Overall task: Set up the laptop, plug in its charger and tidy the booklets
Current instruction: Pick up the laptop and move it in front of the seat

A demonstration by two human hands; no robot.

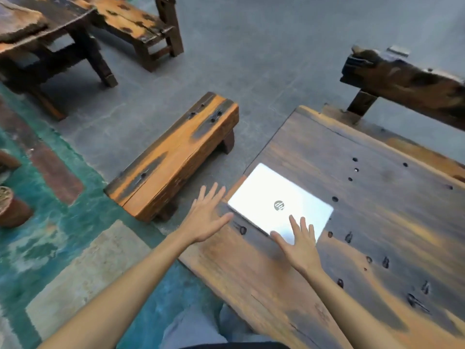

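Silver laptop, lid closed, round "hp" logo seen on lid; laid near left edge of wooden table. Right hand spread flat, fingers over lid's near corner. Left hand spread, nothing held, just beside laptop's left corner. Bench set left of table.

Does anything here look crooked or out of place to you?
The closed silver laptop lies askew on the wooden table, turned at an angle to the edges, one corner near the left edge. Both hands are open: the right hand at its near edge, the left hand beside it.
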